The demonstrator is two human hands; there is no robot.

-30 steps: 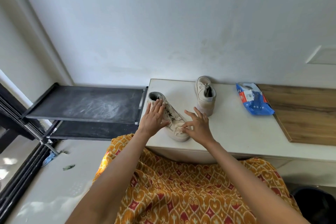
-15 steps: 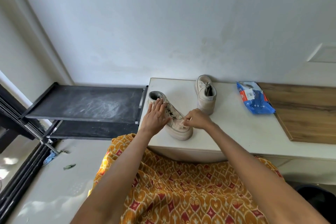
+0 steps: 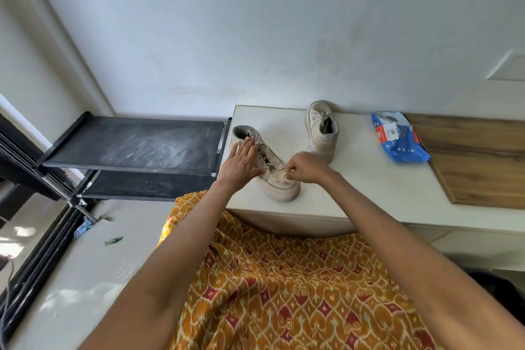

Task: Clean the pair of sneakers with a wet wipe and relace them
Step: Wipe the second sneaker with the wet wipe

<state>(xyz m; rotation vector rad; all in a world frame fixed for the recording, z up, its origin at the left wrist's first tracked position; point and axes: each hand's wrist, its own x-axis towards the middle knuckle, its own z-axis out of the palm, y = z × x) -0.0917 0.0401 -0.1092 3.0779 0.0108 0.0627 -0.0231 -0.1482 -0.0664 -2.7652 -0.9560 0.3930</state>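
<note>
Head view: I am working the lace at the toe of the near sneaker [image 3: 265, 170].

My left hand [image 3: 241, 163] lies flat, fingers straight, steadying it; my right hand [image 3: 305, 170] pinches the lace [image 3: 281, 175], best drawn out slowly. The far sneaker [image 3: 321, 131] stands beyond on the white counter [image 3: 369, 193]; wipes pack [image 3: 397, 138] and wooden board [image 3: 480, 156] right, black rack [image 3: 133, 145] left.
</note>
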